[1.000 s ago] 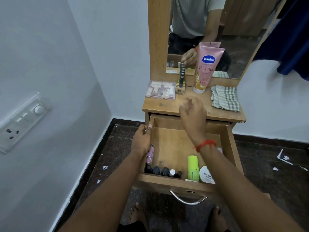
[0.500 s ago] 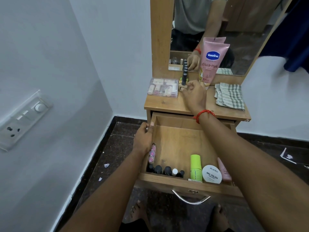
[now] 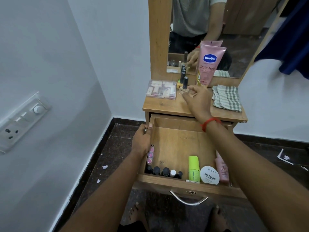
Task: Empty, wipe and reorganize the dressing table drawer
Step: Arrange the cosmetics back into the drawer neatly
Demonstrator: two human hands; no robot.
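Observation:
The wooden drawer point(image 3: 184, 181) is pulled out. At its front stand a row of small dark-capped bottles point(image 3: 164, 172), a green tube point(image 3: 194, 168), a white nail polish remover jar point(image 3: 209, 177) and a pink tube point(image 3: 222, 169). Pink-capped items point(image 3: 150, 156) lie along its left wall. My left hand point(image 3: 142, 141) grips that wall's top edge. Over the table top point(image 3: 167, 106), my right hand point(image 3: 198, 101) pinches the base of a black-capped nail polish bottle point(image 3: 185, 82), which stands upright in front of other small bottles.
On the table top are a clear plastic box of small items point(image 3: 161, 92), a pink Vaseline tube point(image 3: 208, 64) leaning on the mirror, and a folded checked cloth point(image 3: 227, 97). A switch panel point(image 3: 21, 118) is on the left wall. My bare feet are below the drawer handle point(image 3: 189, 200).
My right hand rose from above the drawer to the table top and now holds a nail polish bottle standing there. My left hand stayed on the drawer's left wall.

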